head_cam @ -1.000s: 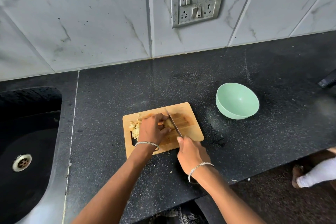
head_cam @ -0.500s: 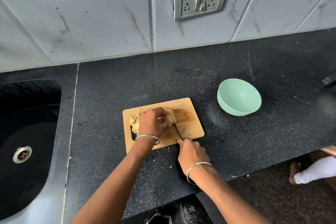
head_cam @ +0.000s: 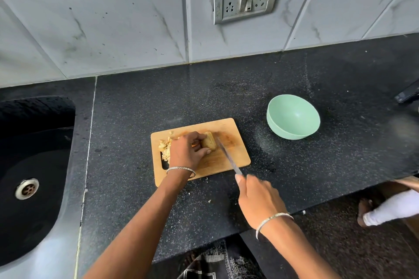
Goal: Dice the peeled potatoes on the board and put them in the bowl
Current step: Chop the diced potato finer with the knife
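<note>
A black speckled countertop (head_cam: pixel 226 88) runs beneath grey wall tiles, and on it lies the wooden cutting board (head_cam: pixel 235 158). Over the board's middle the left hand (head_cam: pixel 186 152) clasps the uncut potato piece (head_cam: pixel 209 141), its fingers curled over the top. Compared with a second ago, the right hand (head_cam: pixel 258 199), clenched around the handle of the knife (head_cam: pixel 227 156), has drawn back past the board's near edge. The blade now slants just right of the potato rather than across it; whether the edge touches it I cannot tell. That reads as one slicing stroke finished and the next to line up. The diced pile (head_cam: pixel 165 148) sits at the board's left end. The green bowl (head_cam: pixel 283 131), right of the board, shows nothing inside, so transferring has not begun.
</note>
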